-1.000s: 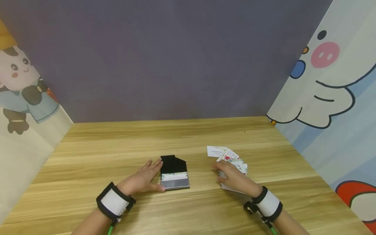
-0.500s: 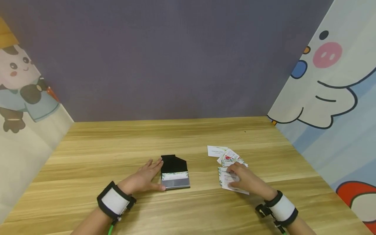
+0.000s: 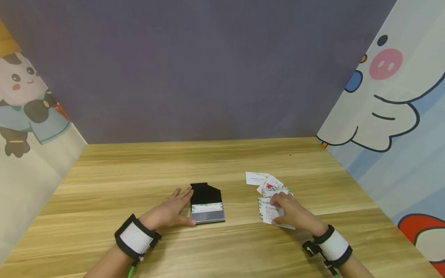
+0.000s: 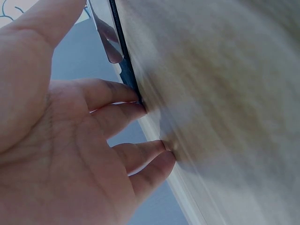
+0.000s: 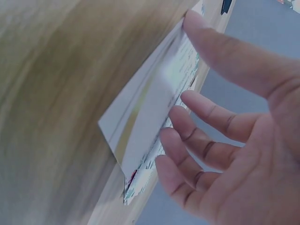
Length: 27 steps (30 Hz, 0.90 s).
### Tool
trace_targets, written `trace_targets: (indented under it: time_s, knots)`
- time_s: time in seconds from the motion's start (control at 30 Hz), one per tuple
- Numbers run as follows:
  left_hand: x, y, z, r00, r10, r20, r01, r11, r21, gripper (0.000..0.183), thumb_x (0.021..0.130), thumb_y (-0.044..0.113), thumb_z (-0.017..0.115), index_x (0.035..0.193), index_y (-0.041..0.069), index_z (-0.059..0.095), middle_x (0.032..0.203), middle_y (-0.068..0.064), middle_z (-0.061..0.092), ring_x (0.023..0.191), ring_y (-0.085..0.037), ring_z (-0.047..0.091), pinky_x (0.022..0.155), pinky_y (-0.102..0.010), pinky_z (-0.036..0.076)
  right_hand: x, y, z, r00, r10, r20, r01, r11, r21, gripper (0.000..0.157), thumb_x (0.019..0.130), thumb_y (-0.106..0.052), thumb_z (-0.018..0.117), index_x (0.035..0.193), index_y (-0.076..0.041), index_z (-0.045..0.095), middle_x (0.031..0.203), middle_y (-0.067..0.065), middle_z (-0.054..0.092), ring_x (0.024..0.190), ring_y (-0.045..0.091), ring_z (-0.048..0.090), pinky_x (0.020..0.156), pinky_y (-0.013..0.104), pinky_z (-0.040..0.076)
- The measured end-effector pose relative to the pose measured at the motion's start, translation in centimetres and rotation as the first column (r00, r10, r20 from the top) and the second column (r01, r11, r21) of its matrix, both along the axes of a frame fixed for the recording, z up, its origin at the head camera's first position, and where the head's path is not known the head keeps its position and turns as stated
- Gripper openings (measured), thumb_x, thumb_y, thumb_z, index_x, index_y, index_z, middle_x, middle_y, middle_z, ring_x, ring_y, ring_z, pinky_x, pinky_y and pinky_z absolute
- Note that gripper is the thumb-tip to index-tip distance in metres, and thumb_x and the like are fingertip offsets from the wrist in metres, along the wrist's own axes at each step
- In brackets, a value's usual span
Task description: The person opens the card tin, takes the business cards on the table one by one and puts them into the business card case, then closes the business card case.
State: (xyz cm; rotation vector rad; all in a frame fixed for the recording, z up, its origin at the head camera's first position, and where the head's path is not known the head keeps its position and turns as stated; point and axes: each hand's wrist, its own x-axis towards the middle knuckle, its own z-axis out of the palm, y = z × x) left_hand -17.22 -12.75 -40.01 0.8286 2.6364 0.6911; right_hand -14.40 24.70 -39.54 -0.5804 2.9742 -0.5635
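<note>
An opened card case (image 3: 207,217) lies on the table, its black flap spread away from me and its front silver. White cards with green leaf print (image 3: 206,208) show inside it. My left hand (image 3: 170,210) rests along its left side, fingers spread, thumb at the near corner; in the left wrist view two of its fingertips (image 4: 138,105) meet the case's edge. To the right, my right hand (image 3: 292,212) is over a white business card (image 3: 269,214). Its thumb is by the card's near edge, and its bent fingers (image 5: 168,136) touch the printed face, well apart from the thumb.
Several more business cards (image 3: 258,178) fan out just beyond the right hand, overlapping one another. The wooden table (image 3: 156,162) ends at a grey back panel (image 3: 208,77). Cartoon-printed walls (image 3: 399,116) stand on both sides.
My right hand has shifted right and drawn back a little over the cards, uncovering the front card's printed face; over the last half second it barely moves. Left hand and card case stay put.
</note>
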Motion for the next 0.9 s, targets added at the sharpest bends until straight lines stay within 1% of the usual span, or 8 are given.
trace_targets:
  time_s: [0.17, 0.33, 0.43, 0.57, 0.7, 0.77, 0.83, 0.9]
  knots:
    - [0.03, -0.02, 0.04, 1.000, 0.002, -0.001, -0.002, 1.000, -0.004, 0.095, 0.074, 0.049, 0.065, 0.141, -0.004, 0.023, 0.151, -0.021, 0.015, 0.131, -0.051, 0.007, 0.103, -0.071, 0.015, 0.00, -0.15, -0.04, 1.000, -0.011, -0.024, 0.011, 1.000, -0.013, 0.046, 0.057, -0.015, 0.082, 0.092, -0.004, 0.055, 0.083, 0.002, 0.048, 0.078, 0.018, 0.043, 0.074, 0.044, 0.043]
    - [0.09, -0.02, 0.12, 1.000, 0.011, 0.001, -0.011, 1.000, -0.007, 0.096, 0.073, 0.049, 0.065, 0.141, -0.003, 0.023, 0.151, -0.020, 0.015, 0.132, -0.050, 0.007, 0.103, -0.070, 0.015, -0.06, -0.29, -0.27, 0.996, -0.010, -0.083, 0.010, 1.000, -0.003, 0.043, 0.054, -0.016, 0.083, 0.086, -0.007, 0.055, 0.082, 0.002, 0.046, 0.076, 0.019, 0.041, 0.068, 0.040, 0.041]
    - [0.16, 0.00, 0.19, 1.000, 0.015, -0.001, -0.015, 1.000, -0.006, 0.096, 0.073, 0.049, 0.066, 0.141, -0.003, 0.023, 0.151, -0.020, 0.016, 0.132, -0.050, 0.007, 0.104, -0.069, 0.015, -0.17, -0.44, -0.32, 0.996, -0.006, -0.088, 0.005, 1.000, -0.006, 0.043, 0.054, -0.015, 0.083, 0.085, -0.009, 0.053, 0.082, 0.000, 0.047, 0.075, 0.017, 0.042, 0.067, 0.039, 0.042]
    - [0.25, 0.03, 0.27, 1.000, 0.014, -0.002, -0.014, 1.000, -0.005, 0.095, 0.073, 0.049, 0.066, 0.141, -0.003, 0.023, 0.151, -0.021, 0.016, 0.132, -0.050, 0.007, 0.104, -0.069, 0.014, -0.28, -0.58, -0.13, 0.999, -0.006, -0.046, 0.006, 1.000, -0.007, 0.040, 0.060, -0.013, 0.081, 0.089, -0.009, 0.054, 0.084, 0.000, 0.057, 0.073, 0.014, 0.047, 0.066, 0.039, 0.047]
    - [0.29, 0.07, 0.32, 1.000, 0.014, 0.004, -0.014, 1.000, -0.001, 0.095, 0.074, 0.048, 0.066, 0.141, -0.003, 0.023, 0.151, -0.020, 0.015, 0.132, -0.050, 0.007, 0.104, -0.070, 0.013, -0.36, -0.69, 0.14, 1.000, -0.016, -0.005, 0.016, 1.000, -0.022, 0.030, 0.069, -0.006, 0.074, 0.094, -0.008, 0.056, 0.088, 0.006, 0.064, 0.076, 0.016, 0.055, 0.068, 0.041, 0.052]
    - [0.31, 0.07, 0.32, 1.000, 0.014, 0.006, -0.014, 1.000, 0.001, 0.095, 0.074, 0.048, 0.066, 0.141, -0.003, 0.023, 0.151, -0.020, 0.015, 0.132, -0.050, 0.007, 0.103, -0.070, 0.013, -0.44, -0.77, 0.20, 1.000, -0.010, -0.007, 0.010, 0.999, -0.039, 0.025, 0.073, -0.002, 0.069, 0.093, -0.009, 0.057, 0.090, 0.007, 0.065, 0.080, 0.019, 0.058, 0.069, 0.042, 0.053]
    - [0.31, 0.06, 0.31, 1.000, 0.014, 0.005, -0.014, 1.000, 0.001, 0.095, 0.074, 0.049, 0.065, 0.141, -0.003, 0.023, 0.151, -0.020, 0.015, 0.132, -0.050, 0.006, 0.103, -0.070, 0.013, -0.53, -0.79, 0.27, 1.000, 0.011, -0.012, -0.012, 0.998, -0.060, 0.021, 0.076, 0.004, 0.065, 0.093, -0.008, 0.057, 0.088, 0.007, 0.065, 0.077, 0.018, 0.057, 0.066, 0.040, 0.053]
    - [0.31, 0.04, 0.30, 1.000, 0.012, 0.004, -0.012, 1.000, 0.002, 0.095, 0.074, 0.049, 0.065, 0.141, -0.003, 0.023, 0.151, -0.020, 0.015, 0.132, -0.050, 0.006, 0.104, -0.070, 0.013, -0.63, -0.81, 0.31, 0.999, 0.030, -0.026, -0.032, 0.997, -0.072, 0.021, 0.077, 0.008, 0.060, 0.092, -0.007, 0.058, 0.086, 0.007, 0.064, 0.073, 0.016, 0.055, 0.063, 0.037, 0.052]
